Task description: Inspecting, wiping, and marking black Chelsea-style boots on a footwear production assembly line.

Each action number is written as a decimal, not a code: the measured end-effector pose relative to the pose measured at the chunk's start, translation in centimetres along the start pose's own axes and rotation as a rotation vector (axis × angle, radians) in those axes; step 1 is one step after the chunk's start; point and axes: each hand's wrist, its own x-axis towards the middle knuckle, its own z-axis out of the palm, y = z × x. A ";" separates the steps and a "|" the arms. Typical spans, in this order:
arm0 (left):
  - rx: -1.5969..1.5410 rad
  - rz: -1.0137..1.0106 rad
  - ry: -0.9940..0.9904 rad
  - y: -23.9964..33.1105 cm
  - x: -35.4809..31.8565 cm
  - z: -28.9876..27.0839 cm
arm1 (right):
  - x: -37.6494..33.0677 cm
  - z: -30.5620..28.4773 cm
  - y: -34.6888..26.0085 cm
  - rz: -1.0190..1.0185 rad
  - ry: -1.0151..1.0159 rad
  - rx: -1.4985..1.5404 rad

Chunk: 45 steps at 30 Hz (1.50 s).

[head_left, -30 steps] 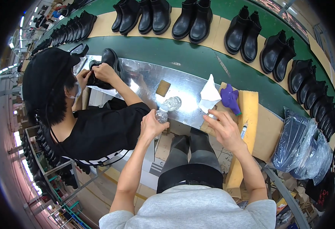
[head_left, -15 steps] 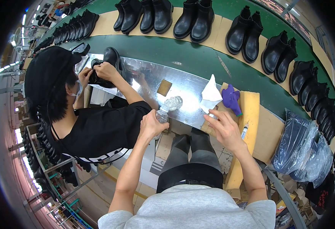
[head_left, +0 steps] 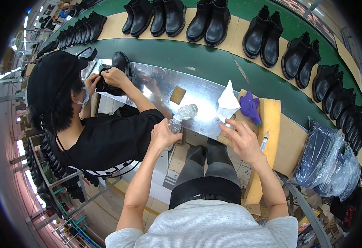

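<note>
My left hand [head_left: 164, 135] is wrapped round a clear plastic bottle [head_left: 175, 124], just past the near edge of the metal-topped bench. The bottle's neck end meets a second clear container [head_left: 188, 111] on the metal; whether they touch, I cannot tell. My right hand [head_left: 245, 142] hovers by the bench edge with its thumb and index fingertips close together; anything small between them I cannot make out. Just beyond those fingertips stands a crumpled white cloth or paper [head_left: 229, 101]. A purple glove-like bundle [head_left: 250, 107] lies beside it.
A brown square pad [head_left: 177, 95] lies on the metal sheet [head_left: 156, 82]. On my right are yellow foam [head_left: 269, 124], a syringe [head_left: 264, 141] and a plastic-wrapped bundle [head_left: 327, 161]. Black boots [head_left: 261, 35] line the green bench. At left, a co-worker [head_left: 106, 132] handles a boot [head_left: 108, 84].
Both hands hold nearly the same places, and the bottle and containers look unmoved. The view has shifted very slightly.
</note>
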 end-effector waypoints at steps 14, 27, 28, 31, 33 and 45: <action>0.018 0.002 -0.016 0.2 -0.2 -0.4 | 0.1 0.2 0.0 0.003 0.019 -0.004; 0.038 0.004 -0.025 0.5 -0.3 -0.7 | 0.4 0.0 -0.1 -0.012 0.030 0.002; 0.038 0.002 -0.026 0.4 -0.2 -0.7 | 0.5 0.1 0.0 -0.012 0.028 0.003; 0.040 0.000 -0.035 0.5 -0.4 -0.7 | 0.4 0.1 -0.1 -0.016 0.031 0.003; 0.043 -0.005 -0.035 0.6 -0.4 -0.7 | 0.4 0.0 -0.2 -0.019 0.034 -0.001; 0.077 -0.029 -0.045 0.8 -0.5 -0.7 | 0.8 0.1 -0.3 -0.035 0.036 0.004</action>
